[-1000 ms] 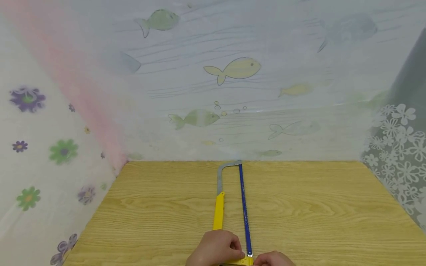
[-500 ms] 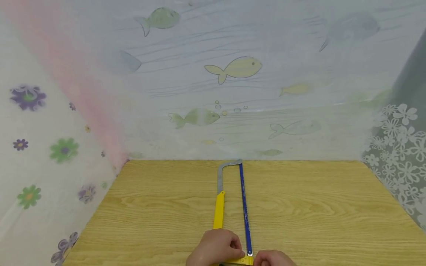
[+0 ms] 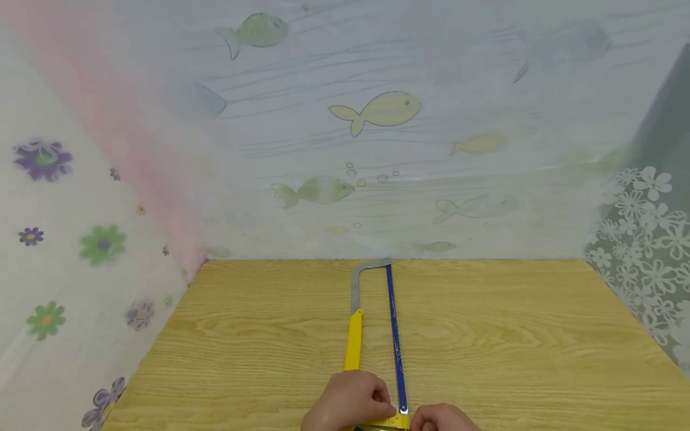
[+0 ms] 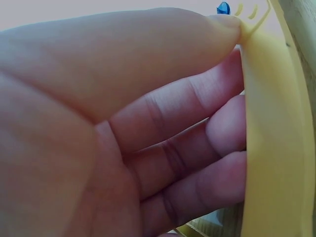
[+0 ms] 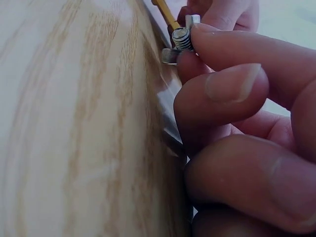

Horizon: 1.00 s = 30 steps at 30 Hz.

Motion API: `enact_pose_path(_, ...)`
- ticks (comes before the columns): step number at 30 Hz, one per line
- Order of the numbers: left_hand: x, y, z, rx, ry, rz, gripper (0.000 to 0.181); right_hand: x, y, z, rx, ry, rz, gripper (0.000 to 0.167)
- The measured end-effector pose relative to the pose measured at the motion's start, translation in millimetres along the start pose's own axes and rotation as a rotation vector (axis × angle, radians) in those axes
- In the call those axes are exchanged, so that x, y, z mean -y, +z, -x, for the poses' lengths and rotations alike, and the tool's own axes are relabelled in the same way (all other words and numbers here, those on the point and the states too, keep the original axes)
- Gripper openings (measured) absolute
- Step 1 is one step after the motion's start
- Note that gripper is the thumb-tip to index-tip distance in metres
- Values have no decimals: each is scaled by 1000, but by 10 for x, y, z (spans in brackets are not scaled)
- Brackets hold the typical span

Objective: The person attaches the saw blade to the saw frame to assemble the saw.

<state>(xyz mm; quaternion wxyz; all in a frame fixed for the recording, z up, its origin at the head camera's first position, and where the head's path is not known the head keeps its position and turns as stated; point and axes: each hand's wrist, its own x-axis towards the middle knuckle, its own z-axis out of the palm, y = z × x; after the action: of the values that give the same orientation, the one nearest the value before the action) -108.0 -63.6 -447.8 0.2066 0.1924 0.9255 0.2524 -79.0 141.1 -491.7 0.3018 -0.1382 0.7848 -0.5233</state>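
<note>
A hacksaw point(image 3: 353, 344) lies flat on the wood-grain table point(image 3: 242, 347), its near end running into both hands. Its blue blade point(image 3: 396, 335) runs lengthwise to the right of the yellow and silver frame. The silver front bend of the frame reaches up to the table's far edge, where the blade joins it.

The left hand point(image 3: 353, 398) grips the yellow near end of the frame, covering part of it. In the left wrist view the thumb point(image 4: 173, 42) lies along the top with its tip touching the yellow metal, while the other fingers point(image 4: 182, 148) bend below it, their ends passing out of sight behind the yellow strip.

The right hand point(image 3: 444, 418) is curled just right of the frame's near corner. In the right wrist view its foremost fingertips pinch a metal wing nut point(image 5: 170, 56), with almost no gap between skin and metal; one wing shows above and one below the threaded bolt end point(image 5: 181, 38). The remaining fingers are bent close to the table surface.

Behind the table hangs a pale sheet point(image 3: 302, 230) printed with fish; flowered sheeting point(image 3: 64, 281) stands on the left, and white blossoms on grey point(image 3: 654, 251) on the right.
</note>
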Motion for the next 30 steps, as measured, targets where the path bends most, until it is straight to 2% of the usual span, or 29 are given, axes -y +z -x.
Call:
enact_pose_path(5,-3,-9,2,7,-8,6,17,8,4,2,2,27,-17,7)
enact_pose_path(13,-2,-3,-8,5,-10,-6,17,9,-4,-9,6,19,-32,6)
enact_pose_path(23,16,8,-14,1,3,-12,17,19,-12,-11,30,29,-61,15)
enact_pose_path(27,15,8,-14,10,-3,-3,17,13,-14,-6,40,27,-46,11)
enact_pose_path(30,14,7,-20,7,1,-10,17,17,-17,-1,27,22,-16,14)
